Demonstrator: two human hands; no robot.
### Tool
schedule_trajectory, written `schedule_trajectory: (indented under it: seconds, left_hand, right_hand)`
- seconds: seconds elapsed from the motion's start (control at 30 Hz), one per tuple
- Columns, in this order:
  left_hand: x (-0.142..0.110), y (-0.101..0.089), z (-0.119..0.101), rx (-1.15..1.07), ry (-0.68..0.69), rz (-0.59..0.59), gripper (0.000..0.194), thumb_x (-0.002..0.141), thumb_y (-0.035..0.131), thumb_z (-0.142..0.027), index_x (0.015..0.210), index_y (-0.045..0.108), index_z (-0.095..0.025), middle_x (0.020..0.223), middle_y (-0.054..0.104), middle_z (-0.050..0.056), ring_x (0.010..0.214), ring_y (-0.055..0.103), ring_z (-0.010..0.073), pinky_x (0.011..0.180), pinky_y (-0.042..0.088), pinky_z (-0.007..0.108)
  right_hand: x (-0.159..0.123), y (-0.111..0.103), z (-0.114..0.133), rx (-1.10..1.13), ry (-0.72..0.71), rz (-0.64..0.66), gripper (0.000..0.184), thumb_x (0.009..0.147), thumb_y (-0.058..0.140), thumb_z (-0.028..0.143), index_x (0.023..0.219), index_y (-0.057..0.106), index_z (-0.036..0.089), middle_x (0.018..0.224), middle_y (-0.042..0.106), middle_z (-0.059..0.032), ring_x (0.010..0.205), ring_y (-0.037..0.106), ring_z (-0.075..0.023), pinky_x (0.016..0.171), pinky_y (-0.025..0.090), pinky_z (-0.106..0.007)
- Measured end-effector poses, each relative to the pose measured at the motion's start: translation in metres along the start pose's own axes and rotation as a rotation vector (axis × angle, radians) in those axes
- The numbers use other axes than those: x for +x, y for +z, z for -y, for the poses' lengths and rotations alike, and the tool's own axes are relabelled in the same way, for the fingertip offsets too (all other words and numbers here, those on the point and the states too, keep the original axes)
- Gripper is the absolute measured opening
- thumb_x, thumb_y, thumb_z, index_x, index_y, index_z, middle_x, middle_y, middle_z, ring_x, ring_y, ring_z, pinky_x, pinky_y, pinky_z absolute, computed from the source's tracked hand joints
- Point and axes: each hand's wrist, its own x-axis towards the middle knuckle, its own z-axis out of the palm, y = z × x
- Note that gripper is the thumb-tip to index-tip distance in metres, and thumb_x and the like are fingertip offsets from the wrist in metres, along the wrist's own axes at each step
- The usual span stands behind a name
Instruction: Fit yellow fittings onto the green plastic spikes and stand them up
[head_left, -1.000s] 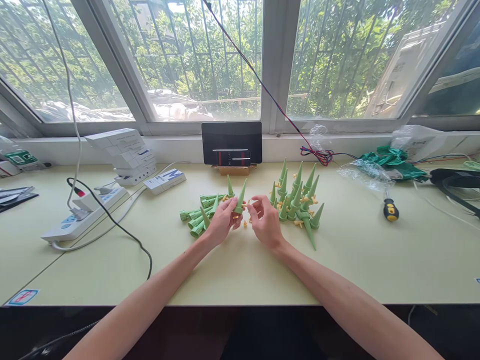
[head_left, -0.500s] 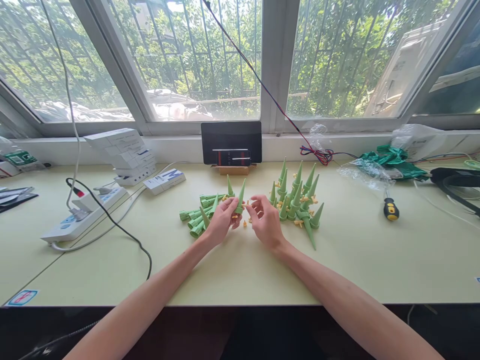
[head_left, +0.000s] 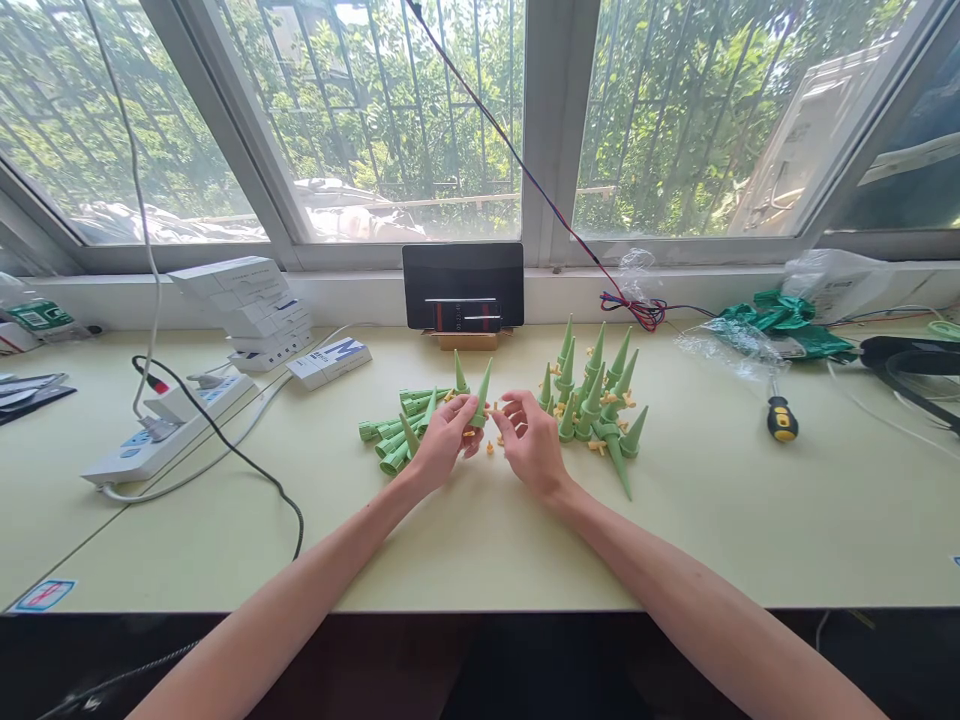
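Between the thumb and fingers of my left hand [head_left: 444, 442] a green plastic spike [head_left: 484, 393] stands with its tip up. My right hand [head_left: 531, 440] pinches a small yellow valve piece [head_left: 495, 408] at the spike's right side; whether the two are joined I cannot tell. A loose yellow piece [head_left: 490, 448] lies on the table just below. Left of my hands is a bunch of green spikes and tubes [head_left: 390, 432], partly covered by my left hand. To the right stands a cluster of green spikes fitted with yellow pieces [head_left: 592, 395].
A dark tablet and phone [head_left: 463, 285] lean at the back. A white power strip [head_left: 169, 425], cables and white boxes [head_left: 330, 362] lie on the left. On the right are a screwdriver [head_left: 782, 418], crumpled plastic and green bags [head_left: 787, 322]. The table's front edge is near my forearms.
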Motion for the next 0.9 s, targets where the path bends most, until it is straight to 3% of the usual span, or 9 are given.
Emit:
schedule_trajectory:
  seconds: [0.9]
  left_hand:
    - [-0.0024,0.002,-0.0036,0.076,0.006,0.006,0.035,0.083,0.064,-0.051,0.086,0.058,-0.017,0.084,0.056,0.001,0.049,0.044,0.0048,0.041,0.032,0.02]
  right_hand:
    - [0.0001,-0.0012,-0.0007,-0.042,0.001,0.014,0.018,0.093,0.048,0.035,0.1,0.054,0.02,0.064,0.062,0.0028,0.052,0.054,-0.0119,0.057,0.044,-0.024]
